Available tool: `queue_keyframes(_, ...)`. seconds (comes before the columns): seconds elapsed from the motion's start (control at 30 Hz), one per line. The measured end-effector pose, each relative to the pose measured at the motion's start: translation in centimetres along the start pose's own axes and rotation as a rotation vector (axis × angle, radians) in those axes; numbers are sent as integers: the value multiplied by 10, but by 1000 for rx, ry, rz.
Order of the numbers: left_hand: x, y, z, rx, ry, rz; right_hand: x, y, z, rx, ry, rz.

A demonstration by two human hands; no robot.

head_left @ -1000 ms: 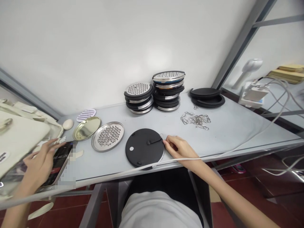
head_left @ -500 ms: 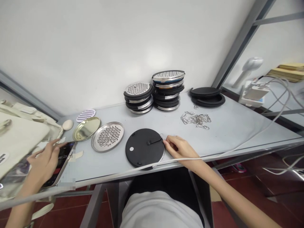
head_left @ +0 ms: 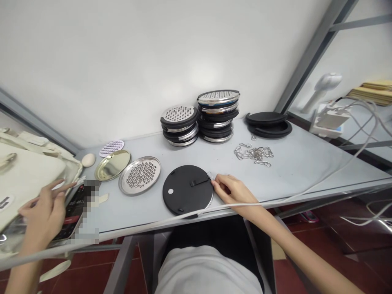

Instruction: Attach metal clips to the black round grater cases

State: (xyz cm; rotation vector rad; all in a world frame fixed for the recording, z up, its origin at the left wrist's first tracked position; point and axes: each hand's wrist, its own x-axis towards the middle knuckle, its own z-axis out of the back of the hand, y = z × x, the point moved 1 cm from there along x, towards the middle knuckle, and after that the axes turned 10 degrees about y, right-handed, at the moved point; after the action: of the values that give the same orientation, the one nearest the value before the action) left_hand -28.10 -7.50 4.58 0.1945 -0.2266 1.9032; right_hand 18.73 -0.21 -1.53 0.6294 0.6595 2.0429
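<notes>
Crossing low in front, a long white cord (head_left: pixel 147 224) runs over the right wrist, just past the person's white shirt (head_left: pixel 210 269). The right hand (head_left: pixel 232 190) has its fingers pinched nearly closed on a small silver wire clip (head_left: pixel 210 175). That clip is at the right edge of a flat, round black disc (head_left: pixel 185 191), which lies on the gray surface (head_left: pixel 214 157) near its front edge. The disc has a white dot and a thin black strip.

Over on the left, the left hand (head_left: pixel 45 212) has its fingers loosely open beside a dark phone (head_left: pixel 73 212) with a lit screen. I cannot tell if they touch it. A big cream bag (head_left: pixel 30 163) is next to that hand.

A bit farther back are a round silver grater plate (head_left: pixel 139 175), a shiny round gold plate (head_left: pixel 112 165), a white and purple round plate (head_left: pixel 112 148) and a small white round thing (head_left: pixel 88 160). To the right is a messy pile of silver metal clips (head_left: pixel 255 153).

Behind them, two stacks of round black and silver graters (head_left: pixel 179 124) stand side by side, near some curved black round pieces (head_left: pixel 268 124).
</notes>
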Motion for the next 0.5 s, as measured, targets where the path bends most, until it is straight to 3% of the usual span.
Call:
queue_keyframes(0.17,-3,-10,5,2,9,130,0,-1,-1,-6,8,-5)
queue_keyframes(0.5,-10,-13,4,-1,26,65,1,0,-1,-29,4,-12)
